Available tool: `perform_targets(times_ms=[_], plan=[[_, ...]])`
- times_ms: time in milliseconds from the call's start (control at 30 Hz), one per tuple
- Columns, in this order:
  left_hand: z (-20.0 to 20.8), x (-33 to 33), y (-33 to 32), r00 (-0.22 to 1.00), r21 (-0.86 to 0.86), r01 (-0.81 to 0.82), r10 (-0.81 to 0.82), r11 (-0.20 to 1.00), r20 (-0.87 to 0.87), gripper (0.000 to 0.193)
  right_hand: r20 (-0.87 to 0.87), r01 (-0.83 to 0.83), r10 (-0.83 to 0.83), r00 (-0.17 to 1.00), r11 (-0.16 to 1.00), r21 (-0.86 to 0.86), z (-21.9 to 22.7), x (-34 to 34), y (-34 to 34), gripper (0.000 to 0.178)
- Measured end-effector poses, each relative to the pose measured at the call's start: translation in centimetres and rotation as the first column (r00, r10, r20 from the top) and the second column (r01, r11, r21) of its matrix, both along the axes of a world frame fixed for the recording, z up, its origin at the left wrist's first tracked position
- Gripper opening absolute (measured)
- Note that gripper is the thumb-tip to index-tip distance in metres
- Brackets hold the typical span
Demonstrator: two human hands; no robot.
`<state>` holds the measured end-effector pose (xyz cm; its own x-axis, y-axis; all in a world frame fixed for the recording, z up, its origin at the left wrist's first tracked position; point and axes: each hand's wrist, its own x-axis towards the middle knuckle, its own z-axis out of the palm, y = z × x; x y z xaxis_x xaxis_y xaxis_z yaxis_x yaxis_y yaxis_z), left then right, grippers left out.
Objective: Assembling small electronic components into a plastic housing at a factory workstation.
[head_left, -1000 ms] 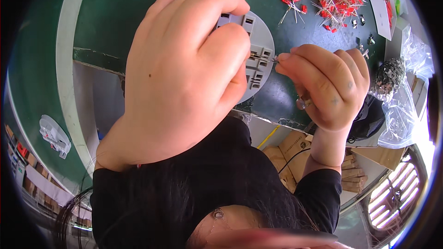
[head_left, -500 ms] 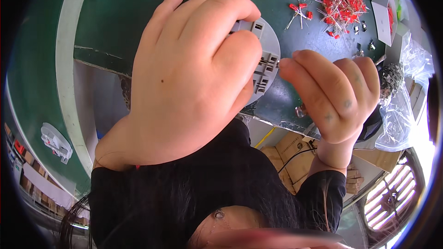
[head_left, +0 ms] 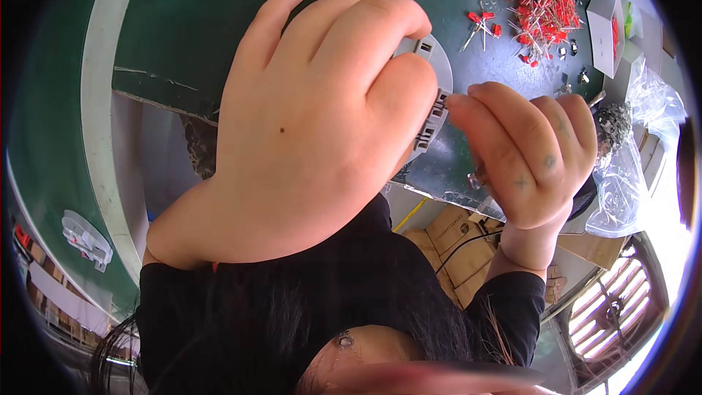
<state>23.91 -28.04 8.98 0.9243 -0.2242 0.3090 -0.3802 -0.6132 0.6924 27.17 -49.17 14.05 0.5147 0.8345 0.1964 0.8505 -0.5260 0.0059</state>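
Note:
My left hand [head_left: 314, 117] is curled over a round light-grey plastic part [head_left: 444, 66] and grips it. Most of the part is hidden beneath the hand; its right rim shows, with small slots and dark metal pieces [head_left: 437, 106] set in it. Just right of that rim, my right hand [head_left: 530, 150] is closed, thumb and forefinger pinched at the slots. Whatever lies between those fingertips is too small and covered to make out. A small clear, shiny piece [head_left: 477, 178] shows beside the lower fingers of the right hand.
A heap of red LEDs with long wire legs [head_left: 545, 4] lies at the far right on the green table [head_left: 197, 14], with a few loose ones near it. Small metal clips [head_left: 583, 77], a white box [head_left: 605, 33] and a clear plastic bag [head_left: 618, 197] are on the right. Another grey part [head_left: 86, 238] lies far left.
My left hand and the grey part have shifted slightly right, and the hand covers more of the part. The right hand remains pinched close to the rim.

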Motion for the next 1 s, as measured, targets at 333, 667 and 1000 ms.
perform_targets(times_ms=[333,667,1000], plan=[[0.6,1.4,-0.3,0.993,0.008,0.097,-0.097,0.995,-0.066,0.022,-0.142,0.325,-0.341,0.929,0.938,-0.123,1.3,-2.0,2.2,0.038],[-0.1,1.2,0.4,0.98,-0.041,0.148,-0.152,0.988,-0.125,0.018,-0.304,0.84,-0.79,0.533,0.537,0.078,0.2,0.9,-10.8,0.053],[0.9,0.6,0.7,0.994,-0.062,0.046,-0.052,0.997,-0.096,0.017,-0.331,0.646,-0.608,0.722,0.763,0.008,-0.9,-2.3,-10.8,0.069]])
